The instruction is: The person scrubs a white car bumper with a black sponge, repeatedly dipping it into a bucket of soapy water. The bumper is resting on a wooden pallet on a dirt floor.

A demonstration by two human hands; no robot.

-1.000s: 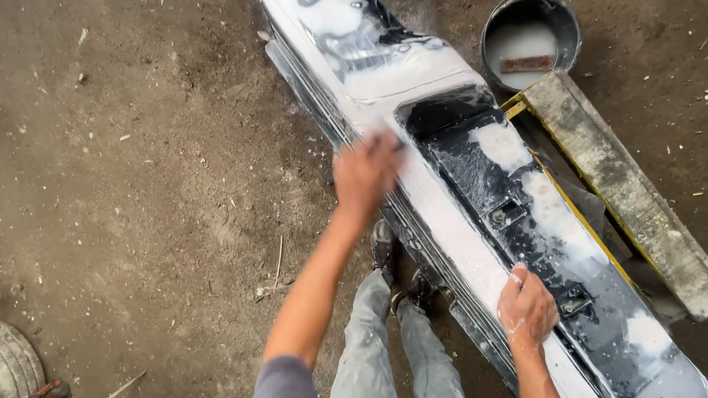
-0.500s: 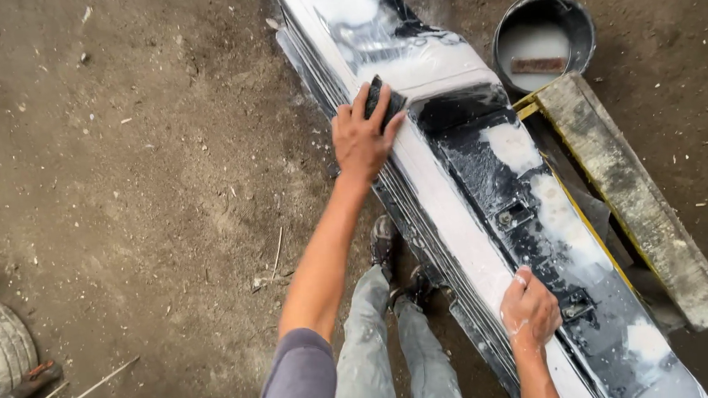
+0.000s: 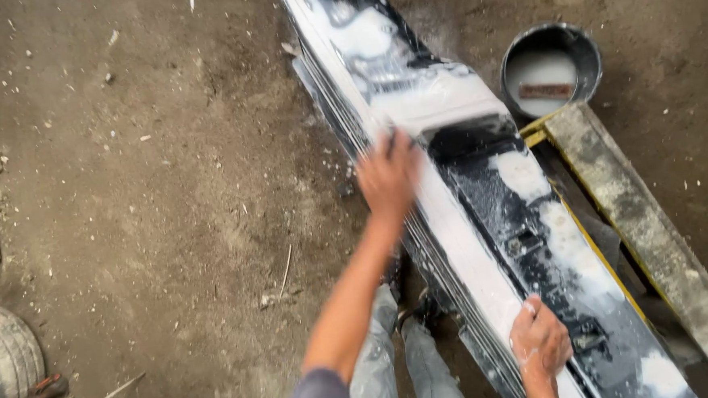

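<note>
White foam coats the long black bumper (image 3: 484, 216) running from far centre to near right. Left hand (image 3: 388, 175), blurred, presses on its pale edge; grip cannot be told. Right hand (image 3: 541, 343) is curled on the near edge. Bucket (image 3: 551, 66) far right.

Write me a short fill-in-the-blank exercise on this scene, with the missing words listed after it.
1. The left hand presses on the long car bumper, whose top is smeared with white ____.
2. The right hand rests on the bumper's ____ end, closer to the person.
3. The round bucket stands on the dirt floor and holds ____ liquid.
4. At the lower left edge of the view lies a ____.

Missing words: foam; near; white; tyre
</note>
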